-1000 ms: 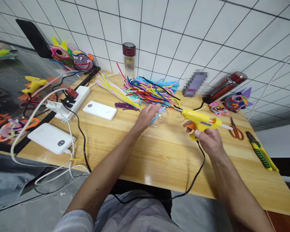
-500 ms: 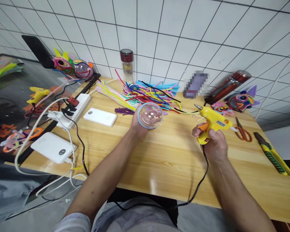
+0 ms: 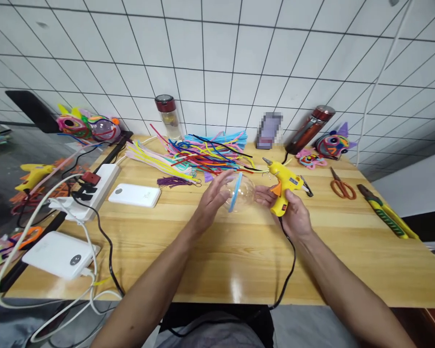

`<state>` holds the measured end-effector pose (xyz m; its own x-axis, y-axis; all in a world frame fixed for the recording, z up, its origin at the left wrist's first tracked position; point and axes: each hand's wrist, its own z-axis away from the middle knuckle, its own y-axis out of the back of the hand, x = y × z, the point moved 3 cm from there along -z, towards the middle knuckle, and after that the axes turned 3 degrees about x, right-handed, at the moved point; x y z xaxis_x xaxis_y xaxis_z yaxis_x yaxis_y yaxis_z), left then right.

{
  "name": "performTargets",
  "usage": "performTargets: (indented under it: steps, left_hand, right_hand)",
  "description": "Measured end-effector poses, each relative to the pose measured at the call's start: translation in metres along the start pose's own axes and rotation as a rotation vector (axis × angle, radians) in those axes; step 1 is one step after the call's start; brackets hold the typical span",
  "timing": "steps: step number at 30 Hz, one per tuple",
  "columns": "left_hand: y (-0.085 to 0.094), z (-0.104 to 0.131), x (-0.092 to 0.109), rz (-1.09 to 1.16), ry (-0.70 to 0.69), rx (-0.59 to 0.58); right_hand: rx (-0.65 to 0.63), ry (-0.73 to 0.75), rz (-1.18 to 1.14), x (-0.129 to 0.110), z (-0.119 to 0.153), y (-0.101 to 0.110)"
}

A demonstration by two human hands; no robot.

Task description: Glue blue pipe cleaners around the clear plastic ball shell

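Observation:
My left hand [image 3: 213, 200] is closed on the left side of a clear plastic ball [image 3: 245, 191], which has a light blue pipe cleaner [image 3: 235, 193] round its middle. My right hand [image 3: 297, 212] grips a yellow hot glue gun [image 3: 284, 181], its nozzle pointing up and to the left. The right fingertips reach past the gun to the right side of the ball; whether they touch it I cannot tell. A black cord hangs from the gun's handle. Behind the ball lies a pile of coloured pipe cleaners [image 3: 210, 152].
To the left are a power strip [image 3: 101, 188], two white power banks [image 3: 135, 195] and loose cables. Scissors [image 3: 342, 186] and pliers [image 3: 386, 212] lie to the right. By the wall stand a glass bottle [image 3: 169, 118], a leaning red flask [image 3: 311, 128] and decorated balls [image 3: 334, 144].
The ball has turned so its blue ring is seen nearly edge-on. My right hand has brought the glue gun leftward, close to the ball. The camera view has shifted.

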<state>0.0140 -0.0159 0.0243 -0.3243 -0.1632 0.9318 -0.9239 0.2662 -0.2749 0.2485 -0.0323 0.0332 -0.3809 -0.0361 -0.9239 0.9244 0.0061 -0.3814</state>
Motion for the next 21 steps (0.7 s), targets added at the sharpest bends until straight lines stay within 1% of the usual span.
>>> performTargets:
  steps: [2, 5, 11, 13, 16, 19, 21]
  left_hand:
    - [-0.004, 0.002, 0.001, 0.012, 0.02, -0.052]
    - [-0.007, 0.003, -0.001, 0.052, 0.022, -0.084]
    - [0.0, 0.0, -0.008, -0.018, 0.047, -0.22]
    - [0.003, -0.001, -0.007, -0.069, 0.086, -0.206]
    - [0.003, -0.002, -0.002, -0.12, 0.158, -0.15]
    - [-0.003, -0.002, 0.001, -0.054, 0.19, -0.163]
    - [-0.006, -0.003, -0.003, 0.018, 0.199, -0.171]
  right_hand:
    - [0.023, 0.027, -0.01, -0.001, -0.001, 0.003]
    - [0.054, 0.067, -0.02, -0.001, -0.001, 0.004]
    - [0.123, 0.12, -0.011, -0.003, 0.002, 0.003]
    - [0.126, 0.122, 0.015, -0.003, 0.002, 0.002]
    - [0.118, 0.131, 0.042, -0.003, 0.001, 0.003]
    - [0.109, 0.145, 0.063, -0.004, 0.0, 0.004]
    - [0.105, 0.16, 0.067, -0.005, 0.0, 0.003]
